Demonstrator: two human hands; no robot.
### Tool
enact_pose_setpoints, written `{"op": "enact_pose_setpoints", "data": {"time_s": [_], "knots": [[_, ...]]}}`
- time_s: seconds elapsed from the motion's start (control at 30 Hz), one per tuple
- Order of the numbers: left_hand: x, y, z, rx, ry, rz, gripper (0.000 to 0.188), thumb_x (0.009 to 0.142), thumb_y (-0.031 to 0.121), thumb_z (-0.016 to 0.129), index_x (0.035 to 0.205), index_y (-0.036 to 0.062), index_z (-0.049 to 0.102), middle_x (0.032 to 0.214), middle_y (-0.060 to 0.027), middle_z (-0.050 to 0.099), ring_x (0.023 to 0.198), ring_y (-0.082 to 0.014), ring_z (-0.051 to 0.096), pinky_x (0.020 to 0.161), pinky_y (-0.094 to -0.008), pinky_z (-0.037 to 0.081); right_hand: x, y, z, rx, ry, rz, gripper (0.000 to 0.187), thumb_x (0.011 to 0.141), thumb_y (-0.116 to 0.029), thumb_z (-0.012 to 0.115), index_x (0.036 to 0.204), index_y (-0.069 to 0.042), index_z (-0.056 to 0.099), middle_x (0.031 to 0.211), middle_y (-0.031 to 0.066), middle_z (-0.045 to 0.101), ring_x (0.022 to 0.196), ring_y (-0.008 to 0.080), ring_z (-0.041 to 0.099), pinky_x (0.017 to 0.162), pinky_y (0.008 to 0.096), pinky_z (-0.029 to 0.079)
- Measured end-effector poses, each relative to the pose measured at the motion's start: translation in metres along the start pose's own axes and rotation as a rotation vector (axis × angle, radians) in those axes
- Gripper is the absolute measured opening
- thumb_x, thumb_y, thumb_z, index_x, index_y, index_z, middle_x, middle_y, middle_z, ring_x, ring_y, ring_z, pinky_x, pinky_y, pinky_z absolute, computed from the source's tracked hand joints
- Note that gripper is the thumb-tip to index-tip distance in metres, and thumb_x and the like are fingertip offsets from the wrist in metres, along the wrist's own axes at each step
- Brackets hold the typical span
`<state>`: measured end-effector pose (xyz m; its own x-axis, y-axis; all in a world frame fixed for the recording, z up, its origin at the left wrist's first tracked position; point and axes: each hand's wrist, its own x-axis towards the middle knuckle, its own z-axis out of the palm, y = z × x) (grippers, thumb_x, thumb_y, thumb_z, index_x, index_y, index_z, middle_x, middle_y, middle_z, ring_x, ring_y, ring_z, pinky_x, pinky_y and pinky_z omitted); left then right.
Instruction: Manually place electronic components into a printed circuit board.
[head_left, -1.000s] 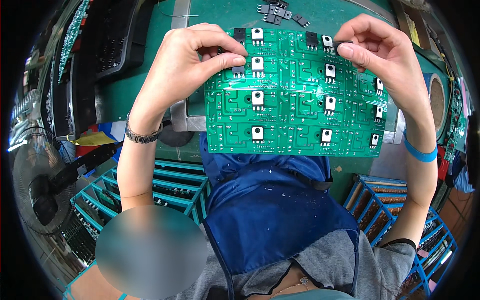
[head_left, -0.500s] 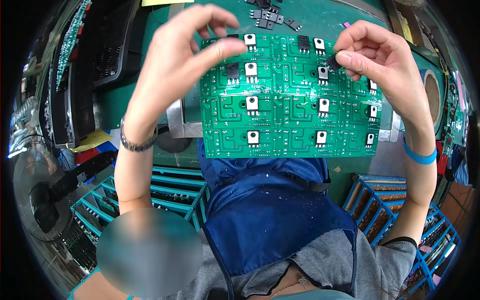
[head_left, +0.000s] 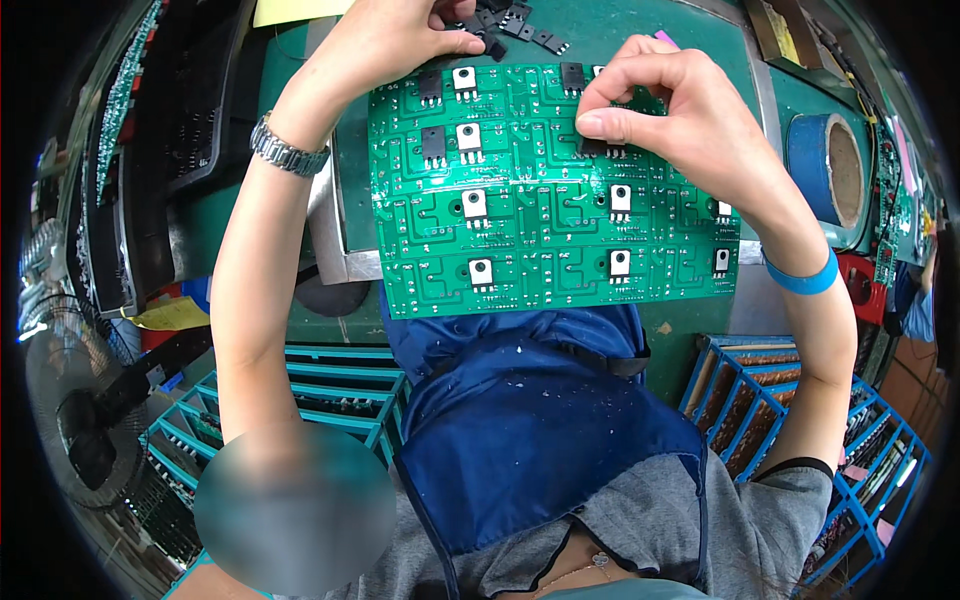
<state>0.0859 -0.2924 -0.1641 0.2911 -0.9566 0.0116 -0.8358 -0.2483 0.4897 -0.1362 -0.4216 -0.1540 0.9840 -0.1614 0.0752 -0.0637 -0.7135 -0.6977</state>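
Observation:
A large green circuit board (head_left: 540, 230) lies flat on the green bench, its near edge over my lap. Several black transistors with silver tabs stand on it. My right hand (head_left: 680, 120) pinches one black transistor (head_left: 598, 146) against the board's upper right area, thumb and forefinger closed on it. My left hand (head_left: 400, 35) has reached past the board's far edge to a pile of loose black transistors (head_left: 510, 25), fingertips touching them. A metal watch is on my left wrist, a blue band on my right.
A blue tape roll (head_left: 830, 165) sits on the bench to the right. Racks of circuit boards (head_left: 130, 130) stand at the left. Blue slotted crates (head_left: 780, 420) flank my legs, and a fan (head_left: 80, 400) stands low left. A yellow paper (head_left: 290, 10) lies at the top.
The board went from being held up in both hands to lying on the bench. My left hand let go and reached to the loose parts; my right hand now presses a transistor onto the board.

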Motion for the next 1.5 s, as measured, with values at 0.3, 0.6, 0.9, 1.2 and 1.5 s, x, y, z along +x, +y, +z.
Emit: {"op": "enact_pose_setpoints", "data": {"time_s": [0.3,0.6,0.9,1.2,1.5], "knots": [[-0.011,0.001,-0.006,-0.259,-0.013,-0.133,0.02,0.087,0.013,0.072,0.099,-0.0028,0.069,0.078,-0.0031,0.068,0.071,-0.0082,0.061,0.066,-0.0243,0.05,0.006,0.002,0.007,0.095,-0.044,0.132,0.021,0.084,-0.02,0.077,0.088,0.0,0.073,0.081,0.0028,0.061,0.078,0.0123,0.056,0.075,0.0281,0.043],[-0.02,-0.022,0.003,-0.656,0.033,-0.186,0.017,0.092,0.014,0.069,0.098,-0.0007,0.071,0.081,-0.0019,0.068,0.072,-0.0072,0.061,0.066,-0.0207,0.05,0.007,0.007,0.009,0.255,-0.076,0.222,0.023,0.086,-0.02,0.076,0.088,0.002,0.073,0.082,0.0019,0.06,0.074,0.0092,0.056,0.067,0.0253,0.044],[-0.018,-0.037,0.01,-0.847,0.014,-0.214,0.019,0.093,0.012,0.065,0.108,0.0004,0.065,0.087,-0.0007,0.064,0.076,-0.0068,0.06,0.068,-0.0196,0.049,0.005,0.007,0.014,0.229,-0.035,0.191,0.022,0.085,-0.021,0.077,0.087,0.001,0.073,0.079,0.0026,0.061,0.075,0.0103,0.057,0.068,0.0265,0.045],[-0.038,-0.022,-0.001,-1.002,0.002,-0.188,0.026,0.094,0.021,0.067,0.115,0.0065,0.065,0.101,0.0006,0.066,0.091,-0.0053,0.059,0.075,-0.0218,0.045,-0.002,0.01,0.021,0.02,0.081,0.048,0.019,0.083,-0.021,0.077,0.087,-0.003,0.074,0.08,0.002,0.061,0.079,0.0132,0.055,0.07,0.0284,0.044],[-0.05,-0.025,-0.003,-0.955,-0.031,-0.141,0.027,0.095,0.022,0.065,0.116,0.005,0.062,0.103,-0.0009,0.067,0.092,-0.006,0.061,0.079,-0.021,0.048,-0.003,0.006,0.02,-0.065,0.119,-0.073,0.025,0.078,-0.022,0.08,0.09,-0.004,0.067,0.085,0.0028,0.061,0.083,0.0165,0.056,0.074,0.0303,0.043]]}}
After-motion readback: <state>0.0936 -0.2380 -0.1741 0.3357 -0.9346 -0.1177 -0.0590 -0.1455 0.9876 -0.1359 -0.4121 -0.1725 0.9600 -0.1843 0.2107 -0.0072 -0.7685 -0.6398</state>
